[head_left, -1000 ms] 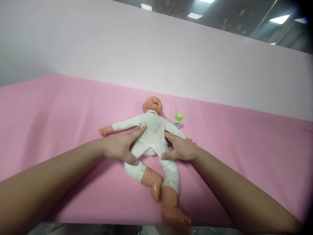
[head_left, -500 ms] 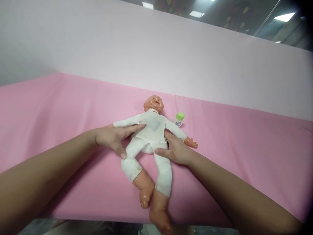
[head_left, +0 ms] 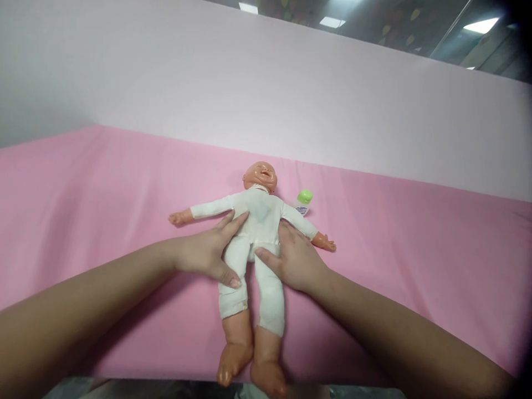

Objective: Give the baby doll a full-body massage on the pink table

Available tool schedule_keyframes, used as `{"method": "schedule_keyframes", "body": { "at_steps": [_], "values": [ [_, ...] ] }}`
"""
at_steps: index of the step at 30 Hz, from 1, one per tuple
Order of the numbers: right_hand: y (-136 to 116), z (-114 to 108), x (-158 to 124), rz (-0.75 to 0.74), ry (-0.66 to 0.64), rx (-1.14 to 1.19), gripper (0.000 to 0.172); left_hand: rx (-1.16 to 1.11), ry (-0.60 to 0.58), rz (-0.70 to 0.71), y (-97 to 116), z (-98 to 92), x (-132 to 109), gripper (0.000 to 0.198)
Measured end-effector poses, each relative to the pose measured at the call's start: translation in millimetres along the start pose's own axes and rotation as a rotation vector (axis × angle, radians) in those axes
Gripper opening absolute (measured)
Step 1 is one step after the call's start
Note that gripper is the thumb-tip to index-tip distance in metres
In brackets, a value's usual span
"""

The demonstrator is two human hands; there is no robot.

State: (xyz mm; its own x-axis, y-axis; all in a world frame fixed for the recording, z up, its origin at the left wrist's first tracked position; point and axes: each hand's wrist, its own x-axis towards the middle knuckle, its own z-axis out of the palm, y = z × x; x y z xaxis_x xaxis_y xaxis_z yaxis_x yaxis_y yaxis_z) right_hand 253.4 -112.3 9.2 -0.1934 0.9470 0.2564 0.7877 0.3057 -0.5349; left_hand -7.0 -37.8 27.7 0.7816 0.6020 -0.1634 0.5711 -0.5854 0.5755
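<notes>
A baby doll (head_left: 261,221) in a white cloth body lies on its back, head away from me, arms spread and legs toward me. My left hand (head_left: 211,252) rests on its left-hand side in view, fingers spread over the waist and thumb on the thigh. Against the other side lies my right hand (head_left: 297,255), its thumb across the top of the thigh and its fingers apart at the waist, partly hidden by the doll. Neither hand is closed round the doll.
A small bottle with a green cap (head_left: 305,197) lies beside the doll's shoulder. Pink cloth (head_left: 137,194) covers the surface under the doll. Behind it stands a pale wall or panel (head_left: 266,83). The surface's front edge runs just below the doll's feet.
The doll's legs have straightened and lie side by side. My left hand has moved right and inward with the leg, uncovering the doll's hand. My right thumb has shifted slightly left.
</notes>
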Motion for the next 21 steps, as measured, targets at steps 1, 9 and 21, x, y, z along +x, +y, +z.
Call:
{"method": "schedule_keyframes", "body": {
  "at_steps": [1,9,21],
  "values": [
    [0.8,0.8,-1.3,0.028,0.025,-0.034,0.074,-0.017,0.009,0.015,-1.4,-1.7,-1.6,0.152],
    [8.6,1.9,-3.7,-0.149,0.19,-0.05,0.054,-0.258,0.203,-0.041,4.6,1.4,0.8,0.081],
    [18.8,-11.5,4.8,-0.368,0.021,0.087,0.041,-0.019,0.051,-0.038,9.4,2.8,2.2,0.115]
  ]
}}
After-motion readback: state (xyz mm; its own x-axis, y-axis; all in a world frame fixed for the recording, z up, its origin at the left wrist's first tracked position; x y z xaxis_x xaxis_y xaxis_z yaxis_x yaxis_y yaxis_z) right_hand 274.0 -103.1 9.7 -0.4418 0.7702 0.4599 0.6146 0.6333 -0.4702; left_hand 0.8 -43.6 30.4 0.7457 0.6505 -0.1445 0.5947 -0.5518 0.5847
